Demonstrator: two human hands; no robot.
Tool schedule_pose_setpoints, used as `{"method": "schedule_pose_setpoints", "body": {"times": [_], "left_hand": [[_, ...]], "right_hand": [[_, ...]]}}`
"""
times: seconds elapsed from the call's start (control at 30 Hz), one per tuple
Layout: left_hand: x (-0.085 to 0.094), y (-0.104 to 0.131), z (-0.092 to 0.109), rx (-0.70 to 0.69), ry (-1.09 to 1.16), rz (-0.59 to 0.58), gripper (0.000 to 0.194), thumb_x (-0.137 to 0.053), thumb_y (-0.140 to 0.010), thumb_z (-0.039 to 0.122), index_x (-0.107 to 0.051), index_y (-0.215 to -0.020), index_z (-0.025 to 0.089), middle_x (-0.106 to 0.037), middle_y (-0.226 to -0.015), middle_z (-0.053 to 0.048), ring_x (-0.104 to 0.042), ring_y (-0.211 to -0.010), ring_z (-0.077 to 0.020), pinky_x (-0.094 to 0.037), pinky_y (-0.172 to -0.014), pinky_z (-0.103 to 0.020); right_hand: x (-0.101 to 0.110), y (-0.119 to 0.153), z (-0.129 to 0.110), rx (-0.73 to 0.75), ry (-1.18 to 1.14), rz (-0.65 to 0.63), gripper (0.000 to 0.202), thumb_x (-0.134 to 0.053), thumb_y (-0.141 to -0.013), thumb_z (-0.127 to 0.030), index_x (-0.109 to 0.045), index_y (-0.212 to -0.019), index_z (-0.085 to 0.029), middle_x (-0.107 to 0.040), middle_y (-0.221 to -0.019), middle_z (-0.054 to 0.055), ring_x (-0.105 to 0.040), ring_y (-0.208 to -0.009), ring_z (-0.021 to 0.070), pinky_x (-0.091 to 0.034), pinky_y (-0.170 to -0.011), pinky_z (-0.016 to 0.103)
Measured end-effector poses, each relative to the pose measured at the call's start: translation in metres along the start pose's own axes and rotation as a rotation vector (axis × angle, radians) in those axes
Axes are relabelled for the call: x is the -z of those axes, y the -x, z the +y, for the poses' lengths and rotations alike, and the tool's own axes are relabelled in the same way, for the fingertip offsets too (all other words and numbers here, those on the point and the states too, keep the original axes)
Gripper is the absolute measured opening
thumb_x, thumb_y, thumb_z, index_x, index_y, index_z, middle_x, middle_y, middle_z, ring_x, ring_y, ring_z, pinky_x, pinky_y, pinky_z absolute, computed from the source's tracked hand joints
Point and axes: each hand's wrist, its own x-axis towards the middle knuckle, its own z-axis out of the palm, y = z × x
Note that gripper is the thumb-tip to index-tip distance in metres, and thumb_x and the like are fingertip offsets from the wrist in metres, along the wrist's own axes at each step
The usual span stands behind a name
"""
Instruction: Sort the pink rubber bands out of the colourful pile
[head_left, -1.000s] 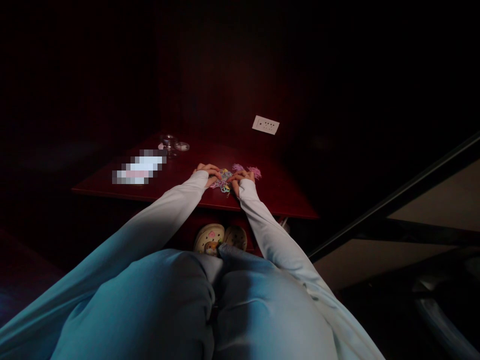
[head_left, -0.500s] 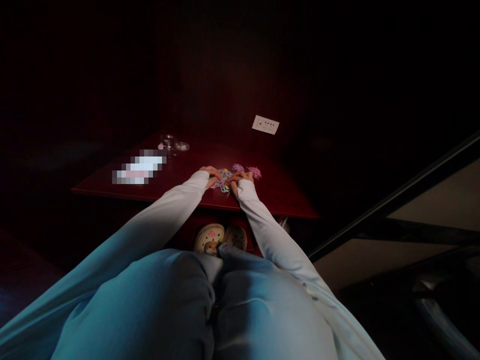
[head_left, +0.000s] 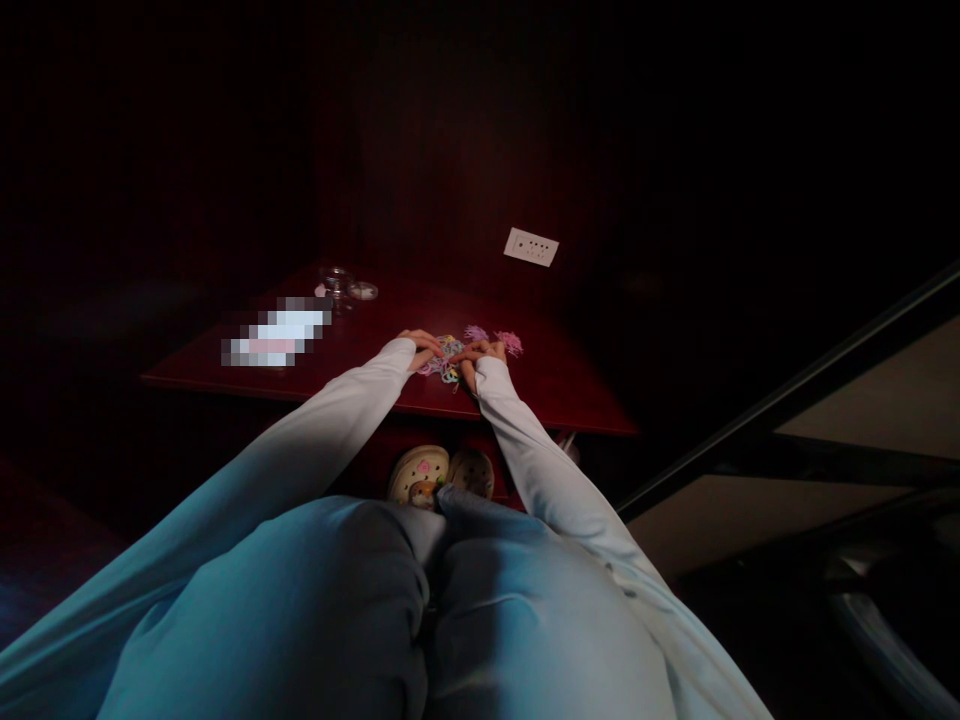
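A loose pile of pastel loops [head_left: 450, 358], pink, blue, green and yellow, lies on the dark red table between my hands. They look like small elastic bands, but are too small to tell for sure. My left hand [head_left: 422, 346] touches the pile's left edge, its fingers stretched out and slightly bent. From the right, my right hand [head_left: 480, 354] reaches over the pile with fingers extended onto it. Just behind that hand sit a purple bundle [head_left: 475, 333] and a pink bundle [head_left: 508, 343] of similar loops.
On the left of the tabletop [head_left: 367, 385] lies a bright, blurred-out phone-like screen [head_left: 281, 332]. Clear round containers [head_left: 339, 285] stand behind it. A white socket plate [head_left: 531, 247] is on the back wall. Clogs [head_left: 420, 475] show below the table edge.
Both hands stay at the pile with only slight finger movement. The whole view has shifted very little.
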Motion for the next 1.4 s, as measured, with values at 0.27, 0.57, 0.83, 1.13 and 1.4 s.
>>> {"method": "schedule_pose_setpoints", "body": {"times": [0.27, 0.57, 0.83, 1.13, 1.4], "left_hand": [[0.006, 0.003, 0.004, -0.027, 0.050, -0.003, 0.020, -0.067, -0.077, 0.017, -0.078, -0.063, 0.026, -0.078, -0.093, 0.000, -0.072, -0.100, -0.0225, -0.050, -0.109, -0.037], [0.013, 0.001, 0.001, -0.138, 0.037, -0.015, 0.023, -0.061, -0.082, 0.021, -0.081, -0.073, 0.026, -0.078, -0.102, -0.001, -0.071, -0.104, -0.0227, -0.052, -0.106, -0.037], [0.022, 0.007, 0.012, -0.105, -0.067, -0.053, 0.016, -0.068, -0.084, 0.018, -0.081, -0.081, 0.026, -0.077, -0.108, -0.001, -0.066, -0.105, -0.0227, -0.049, -0.104, -0.040], [0.015, 0.008, 0.008, -0.065, -0.124, -0.062, 0.019, -0.067, -0.083, 0.015, -0.082, -0.080, 0.026, -0.075, -0.107, -0.002, -0.064, -0.105, -0.0235, -0.050, -0.103, -0.039], [0.013, 0.003, -0.001, -0.101, -0.131, -0.086, 0.017, -0.069, -0.083, 0.018, -0.082, -0.078, 0.028, -0.076, -0.105, 0.002, -0.062, -0.101, -0.0214, -0.048, -0.103, -0.039]], "right_hand": [[0.000, -0.001, 0.000, 0.008, 0.002, 0.018, 0.030, -0.055, -0.092, -0.024, -0.085, -0.100, -0.025, -0.066, -0.110, 0.008, -0.047, -0.113, 0.0272, -0.037, -0.104, 0.041], [-0.001, -0.001, 0.001, 0.025, 0.034, 0.019, 0.033, -0.053, -0.093, -0.022, -0.084, -0.105, -0.024, -0.066, -0.109, 0.008, -0.047, -0.110, 0.0266, -0.037, -0.103, 0.041], [-0.001, -0.002, 0.002, 0.001, 0.069, 0.020, 0.031, -0.053, -0.096, -0.025, -0.081, -0.110, -0.024, -0.067, -0.114, 0.008, -0.047, -0.113, 0.0273, -0.036, -0.104, 0.041], [-0.002, -0.001, -0.007, -0.021, 0.157, -0.037, 0.035, -0.061, -0.098, -0.042, -0.075, -0.127, -0.028, -0.065, -0.125, 0.009, -0.047, -0.116, 0.0280, -0.036, -0.099, 0.039], [0.001, -0.010, -0.017, -0.041, 0.252, -0.074, 0.041, -0.057, -0.100, -0.055, -0.078, -0.122, -0.028, -0.066, -0.123, 0.010, -0.045, -0.117, 0.0290, -0.035, -0.098, 0.039]]}}
